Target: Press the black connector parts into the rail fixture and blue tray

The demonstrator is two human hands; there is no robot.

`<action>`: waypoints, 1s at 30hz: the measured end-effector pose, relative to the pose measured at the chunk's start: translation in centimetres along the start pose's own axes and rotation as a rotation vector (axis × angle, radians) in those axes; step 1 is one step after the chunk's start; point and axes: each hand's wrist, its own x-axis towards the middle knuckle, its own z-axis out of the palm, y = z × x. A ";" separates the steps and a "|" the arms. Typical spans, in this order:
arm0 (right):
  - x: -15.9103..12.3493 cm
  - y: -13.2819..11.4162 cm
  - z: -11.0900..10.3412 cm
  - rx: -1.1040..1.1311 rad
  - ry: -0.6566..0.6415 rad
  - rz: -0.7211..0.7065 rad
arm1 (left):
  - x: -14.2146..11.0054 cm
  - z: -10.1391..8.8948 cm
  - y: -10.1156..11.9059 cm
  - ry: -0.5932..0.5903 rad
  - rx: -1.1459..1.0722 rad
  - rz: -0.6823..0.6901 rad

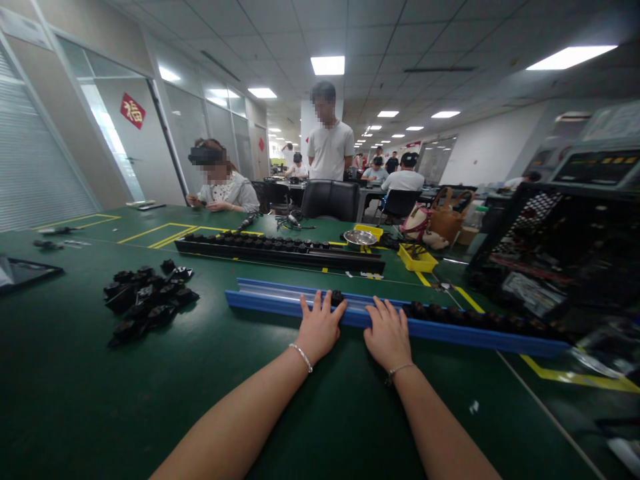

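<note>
A long blue channel rail (280,308) lies across the green table in front of me. My left hand (320,330) is over its middle, with thumb and index finger on either side of a small black part (337,297) in the channel; the other fingers are spread over the rail. My right hand (389,333) rests on the rail just to the right, fingers stretched out and holding nothing. Several similar black parts (455,313) stand in a row along the rail's right stretch. The undersides of both hands are hidden.
A heap of black parts (147,300) lies on the left. Behind the rail is a black rail (280,257) with more parts, plus a metal dish (360,237) and yellow tray (417,259). An open computer case (540,247) stands right. People (327,150) are across the table.
</note>
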 end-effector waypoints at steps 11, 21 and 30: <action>0.0 0.0 -0.3 0.017 -0.013 0.008 | -0.1 -0.1 -0.2 -0.014 -0.007 -0.013; 0.1 -0.3 -0.4 0.031 -0.017 0.021 | 0.1 0.0 0.1 0.007 -0.029 -0.051; 0.1 -0.2 -0.6 0.033 -0.024 0.020 | 0.1 0.0 -0.1 -0.010 -0.037 -0.058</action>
